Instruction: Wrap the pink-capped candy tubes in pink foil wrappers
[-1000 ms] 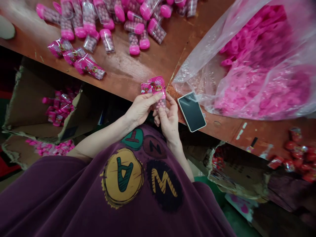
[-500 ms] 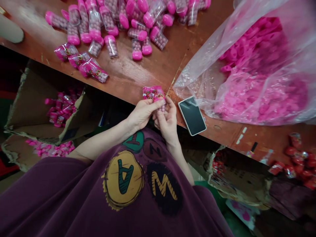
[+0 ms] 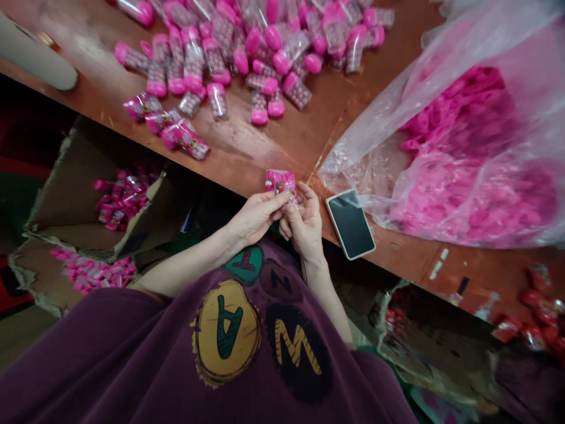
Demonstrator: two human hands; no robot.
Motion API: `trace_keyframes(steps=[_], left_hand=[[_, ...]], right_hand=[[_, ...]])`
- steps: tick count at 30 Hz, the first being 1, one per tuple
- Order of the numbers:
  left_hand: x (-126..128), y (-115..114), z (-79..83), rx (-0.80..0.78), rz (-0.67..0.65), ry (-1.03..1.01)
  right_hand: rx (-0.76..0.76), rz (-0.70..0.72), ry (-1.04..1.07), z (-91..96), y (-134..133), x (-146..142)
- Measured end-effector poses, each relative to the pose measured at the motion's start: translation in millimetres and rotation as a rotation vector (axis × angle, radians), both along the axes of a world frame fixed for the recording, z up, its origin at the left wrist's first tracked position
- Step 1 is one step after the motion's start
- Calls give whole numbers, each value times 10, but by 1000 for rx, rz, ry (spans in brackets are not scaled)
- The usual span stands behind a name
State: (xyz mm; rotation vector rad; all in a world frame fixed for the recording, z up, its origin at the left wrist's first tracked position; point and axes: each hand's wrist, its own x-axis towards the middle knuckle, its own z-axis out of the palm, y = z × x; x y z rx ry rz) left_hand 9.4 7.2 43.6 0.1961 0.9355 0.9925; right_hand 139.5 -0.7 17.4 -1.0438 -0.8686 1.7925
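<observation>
Close to the table's front edge, my left hand is closed on a pink printed candy packet, thumb on top of it. My right hand grips the packet's near end with thumb and fingers, and its index finger curls up beside it. The fingers partly hide what is inside. Left of my hands on the table lie several similar pink packets. Beyond them is a heap of clear tubes with pink caps and small pale pink balls inside.
A phone lies to the right on the brown table. Behind it spreads a plastic bag of pink parts. Red packets lie far right. Cardboard boxes with pink pieces stand below the table, at left.
The whole scene has shifted right and down as my head moved. Both hands still hold the packet; the pale balls seen at its near end before are now mostly covered by my fingers.
</observation>
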Motion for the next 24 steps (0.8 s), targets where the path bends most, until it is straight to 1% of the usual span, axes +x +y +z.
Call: trace_keyframes(steps=[3,6,8,9,10,11,12,13,14,15,16,18,19,21,23,24], left_hand=[[-105,-13,4,62,4,12],[-271,13,9,124,-2,21],[-424,57,17,136,8,34],[-515,89,20,139,48,44],[-613,129,22,140,113,56],[-716,174,20,135,192,67],[-820,224,13,121,266,75],[-921,273,0,88,318,83],[-1013,319,-19,37,340,93],[-1091,358,-43,-26,333,105],[-1152,386,-72,-89,311,119],[-1213,401,-135,-182,264,143],[-1213,385,-165,-208,243,151],[-1158,308,-220,-229,201,174],[-1053,189,-259,-204,158,256],[-990,123,-273,-161,145,339]], right_hand=[[-31,36,72,5,97,-145],[-42,87,130,29,182,-353],[-41,162,93,45,259,-494],[-19,215,38,49,318,-552],[28,263,-40,50,399,-597],[106,292,-142,48,507,-627],[214,294,-264,44,642,-644],[339,264,-398,37,805,-650],[474,202,-541,29,990,-651],[608,136,-686,18,1190,-654],[714,98,-807,7,1396,-663],[844,134,-971,-22,1781,-709],[876,182,-994,-39,1943,-746],[891,268,-935,-77,2179,-827],[902,359,-869,-113,2298,-884],[913,404,-858,-128,2322,-892]])
